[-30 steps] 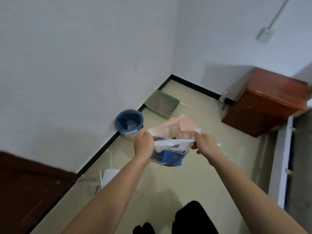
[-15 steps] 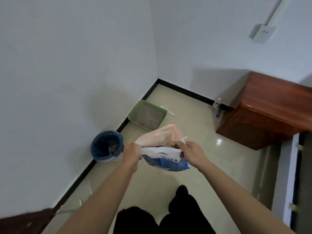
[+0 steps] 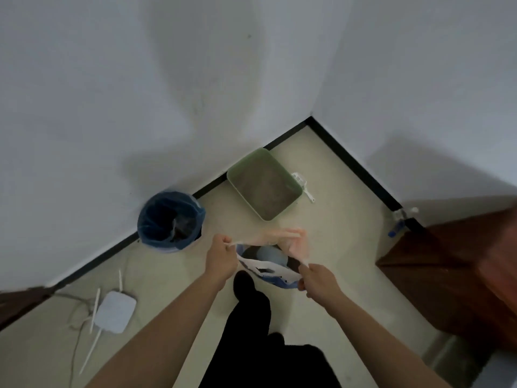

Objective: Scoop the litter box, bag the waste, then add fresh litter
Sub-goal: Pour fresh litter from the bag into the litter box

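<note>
I hold a blue-and-white litter bag [image 3: 272,271] with a pink top flap [image 3: 288,238] in front of me, its mouth pulled open. My left hand [image 3: 221,257] pinches the left edge of the mouth, and my right hand [image 3: 317,280] pinches the right edge. The green litter box [image 3: 237,170] with grey litter lies on the floor against the wall, beyond the bag. A white scoop [image 3: 303,186] lies beside its right side. A bin with a blue liner [image 3: 170,218] stands by the wall, left of the bag.
A brown wooden cabinet [image 3: 447,275] stands at the right. A white router [image 3: 114,312] with antennas and cables lies on the floor at the left. A small spray bottle [image 3: 398,224] stands by the skirting. My dark-clad legs [image 3: 260,345] are below the bag.
The view has tilted down and come closer to the corner. The bag's mouth is pulled wider, showing its inside. Both hands keep their hold on its edges.
</note>
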Demonstrator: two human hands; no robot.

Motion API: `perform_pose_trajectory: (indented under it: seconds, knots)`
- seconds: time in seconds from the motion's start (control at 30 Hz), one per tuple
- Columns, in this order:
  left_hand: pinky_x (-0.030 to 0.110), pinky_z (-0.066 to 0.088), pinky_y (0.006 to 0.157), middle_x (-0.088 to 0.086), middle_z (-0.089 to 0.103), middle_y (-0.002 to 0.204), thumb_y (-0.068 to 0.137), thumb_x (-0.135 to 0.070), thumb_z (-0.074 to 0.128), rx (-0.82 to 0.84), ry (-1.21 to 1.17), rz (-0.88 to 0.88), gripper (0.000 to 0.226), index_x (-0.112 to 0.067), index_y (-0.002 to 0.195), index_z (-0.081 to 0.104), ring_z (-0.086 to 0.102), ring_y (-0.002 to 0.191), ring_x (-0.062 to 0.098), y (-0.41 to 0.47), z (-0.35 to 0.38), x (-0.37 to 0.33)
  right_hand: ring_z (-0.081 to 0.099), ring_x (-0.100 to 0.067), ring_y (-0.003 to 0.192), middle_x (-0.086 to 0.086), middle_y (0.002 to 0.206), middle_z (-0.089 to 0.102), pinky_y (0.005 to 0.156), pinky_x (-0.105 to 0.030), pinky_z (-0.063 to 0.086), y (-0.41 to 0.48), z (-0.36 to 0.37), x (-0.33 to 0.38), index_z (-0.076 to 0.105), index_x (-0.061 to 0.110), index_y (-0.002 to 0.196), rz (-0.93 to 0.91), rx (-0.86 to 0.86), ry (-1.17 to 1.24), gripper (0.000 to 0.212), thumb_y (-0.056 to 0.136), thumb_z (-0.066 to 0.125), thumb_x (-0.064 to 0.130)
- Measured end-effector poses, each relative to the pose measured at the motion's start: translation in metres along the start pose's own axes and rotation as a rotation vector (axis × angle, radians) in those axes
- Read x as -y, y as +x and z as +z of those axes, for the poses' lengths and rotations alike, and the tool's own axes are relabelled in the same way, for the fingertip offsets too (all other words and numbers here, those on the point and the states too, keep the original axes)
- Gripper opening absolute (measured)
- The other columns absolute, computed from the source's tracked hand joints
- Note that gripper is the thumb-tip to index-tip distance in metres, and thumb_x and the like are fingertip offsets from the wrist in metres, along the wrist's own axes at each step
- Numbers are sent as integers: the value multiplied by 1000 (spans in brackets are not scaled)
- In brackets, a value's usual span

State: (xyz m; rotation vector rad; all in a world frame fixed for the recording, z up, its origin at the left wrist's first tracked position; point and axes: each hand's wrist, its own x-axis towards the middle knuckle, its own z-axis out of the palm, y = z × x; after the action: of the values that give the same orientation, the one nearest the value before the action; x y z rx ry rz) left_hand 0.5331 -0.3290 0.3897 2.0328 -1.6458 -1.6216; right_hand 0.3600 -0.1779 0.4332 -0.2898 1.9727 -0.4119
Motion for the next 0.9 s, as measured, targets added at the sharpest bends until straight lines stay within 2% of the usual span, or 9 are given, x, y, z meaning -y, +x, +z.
perform_pose_trajectory:
  seconds: [0.13, 0.2, 0.27, 0.37, 0.43, 0.57, 0.7, 0.8, 0.9]
  knots:
    - [40, 48, 74, 9, 57, 91, 98, -14, 45, -18, 91, -9, 6, -12, 100, 50, 59, 86, 32, 77, 12, 7, 59, -16, 71, -1, 77, 65, 76, -35, 50, 91, 23, 32, 61, 18, 75, 42, 52, 15, 30, 100, 46, 28]
    - [34, 40, 68, 9, 56, 95, 99, -13, 44, -35, 132, -11, 7, -9, 100, 50, 56, 87, 29, 118, 20, 14, 60, -18, 76, -3, 81, 66, 82, -38, 52, 140, 36, 45, 60, 20, 74, 40, 87, 26, 30, 100, 46, 28]
    - [29, 34, 70, 8, 54, 101, 100, -12, 43, -69, 171, -3, 9, -8, 105, 50, 52, 88, 24, 159, 27, 22, 61, -20, 79, -4, 83, 66, 87, -41, 53, 192, 50, 55, 59, 21, 73, 38, 116, 31, 30, 100, 47, 28]
    - [30, 37, 78, 8, 54, 108, 101, -11, 43, -118, 253, -2, 21, -6, 120, 51, 53, 99, 28, 219, 34, 34, 61, -20, 81, -5, 86, 66, 88, -43, 53, 260, 71, 68, 57, 23, 73, 6, 171, 16, 29, 100, 46, 26]
    - [32, 39, 78, 11, 58, 112, 101, -11, 43, -150, 299, -4, 23, -9, 122, 51, 55, 98, 29, 254, 37, 40, 59, -21, 84, -7, 91, 65, 90, -43, 52, 297, 83, 77, 55, 22, 73, -32, 215, -16, 29, 100, 44, 25]
    - [25, 36, 83, 9, 61, 120, 101, -12, 44, -317, 293, 64, 26, -11, 126, 53, 56, 103, 25, 307, 48, 38, 60, -25, 91, -10, 97, 66, 93, -44, 50, 359, 102, 87, 54, 23, 71, -106, 277, -60, 29, 98, 44, 22]
    - [24, 36, 78, 3, 60, 104, 100, -13, 46, -455, 254, 86, 29, -15, 129, 51, 54, 89, 16, 351, 70, 46, 58, -19, 82, -6, 90, 66, 82, -38, 51, 403, 125, 64, 58, 19, 76, -106, 361, -150, 25, 97, 45, 26]
    - [28, 43, 81, 12, 65, 107, 98, -19, 51, -458, 273, 39, 37, -15, 135, 47, 60, 97, 23, 381, 95, 76, 58, -18, 81, -7, 91, 66, 80, -35, 51, 441, 140, 45, 57, 18, 76, -73, 421, -227, 25, 97, 46, 26]
    - [28, 44, 90, 7, 59, 119, 97, -30, 52, -485, 122, -73, 47, -11, 138, 42, 56, 108, 20, 391, 125, 94, 58, -17, 79, -3, 86, 64, 77, -34, 49, 467, 146, 36, 55, 22, 70, -76, 421, -200, 28, 96, 47, 30]
